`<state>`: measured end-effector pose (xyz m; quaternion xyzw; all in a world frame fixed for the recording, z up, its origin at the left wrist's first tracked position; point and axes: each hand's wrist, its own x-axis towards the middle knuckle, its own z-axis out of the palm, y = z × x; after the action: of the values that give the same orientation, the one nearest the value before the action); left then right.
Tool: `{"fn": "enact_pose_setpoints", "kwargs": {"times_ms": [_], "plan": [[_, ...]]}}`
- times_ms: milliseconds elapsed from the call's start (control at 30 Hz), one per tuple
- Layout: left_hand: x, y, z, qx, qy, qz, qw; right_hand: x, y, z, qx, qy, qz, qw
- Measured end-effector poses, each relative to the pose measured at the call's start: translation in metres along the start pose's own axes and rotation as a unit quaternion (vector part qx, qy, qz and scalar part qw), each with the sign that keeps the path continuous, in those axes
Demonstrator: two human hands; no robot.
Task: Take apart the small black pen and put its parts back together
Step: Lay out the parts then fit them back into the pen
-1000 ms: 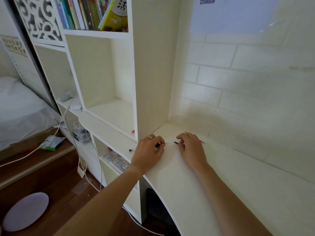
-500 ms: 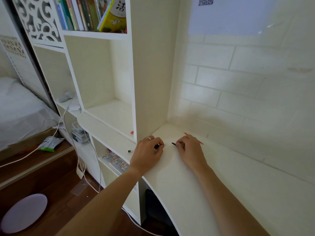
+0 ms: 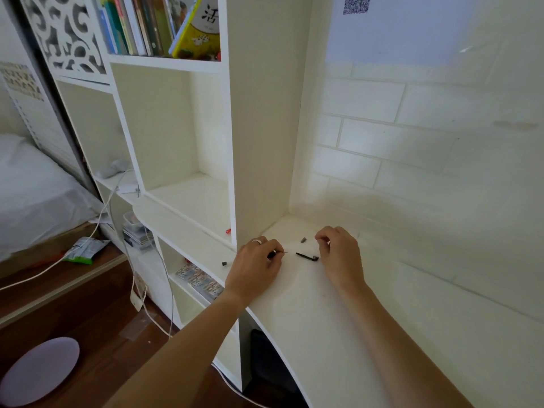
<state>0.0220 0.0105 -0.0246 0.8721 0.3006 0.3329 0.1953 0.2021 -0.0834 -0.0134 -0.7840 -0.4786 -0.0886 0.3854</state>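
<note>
- Just left of centre frame, a small black cap (image 3: pixel 224 263) sits on the shelf ledge (image 3: pixel 188 231).
- Left hand (image 3: pixel 256 267) pinches the pen body (image 3: pixel 272 255).
- Right hand (image 3: pixel 338 254), fingers curled and now empty-looking, has let the black clip piece (image 3: pixel 307 256) drop onto the desk (image 3: pixel 323 319), with a small tip piece (image 3: pixel 303 239) nearby; disassembly looks nearly finished.
- Upper-left shelf holds books (image 3: pixel 159 25).
</note>
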Motion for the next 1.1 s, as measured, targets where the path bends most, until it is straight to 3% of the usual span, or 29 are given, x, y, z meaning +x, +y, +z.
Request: {"fn": "enact_pose_setpoints", "kwargs": {"times_ms": [200,400,567,667,833,933,1100], "plan": [[0.001,-0.004,0.002,-0.002,0.01,-0.003,1.0,0.02,-0.011,0.009,-0.085,-0.105,-0.043,0.99],[0.0,-0.007,0.003,-0.004,0.027,-0.002,1.0,0.043,-0.021,0.025,-0.202,-0.189,-0.104,0.955],[0.001,-0.009,0.005,-0.002,0.026,0.003,1.0,0.043,-0.02,0.028,-0.218,-0.179,-0.132,0.95],[0.002,-0.01,0.006,-0.001,0.029,0.006,1.0,0.037,-0.025,0.023,-0.137,-0.121,-0.122,0.975],[0.002,-0.01,0.006,-0.012,0.033,0.004,0.999,0.015,-0.037,0.008,0.105,-0.003,-0.002,0.994],[0.001,-0.009,0.005,-0.018,0.034,0.009,0.999,-0.004,-0.036,0.008,0.201,-0.003,0.058,0.978],[0.0,-0.006,0.003,-0.027,0.036,0.017,0.999,-0.024,-0.03,0.02,0.236,-0.033,0.054,0.97]]}}
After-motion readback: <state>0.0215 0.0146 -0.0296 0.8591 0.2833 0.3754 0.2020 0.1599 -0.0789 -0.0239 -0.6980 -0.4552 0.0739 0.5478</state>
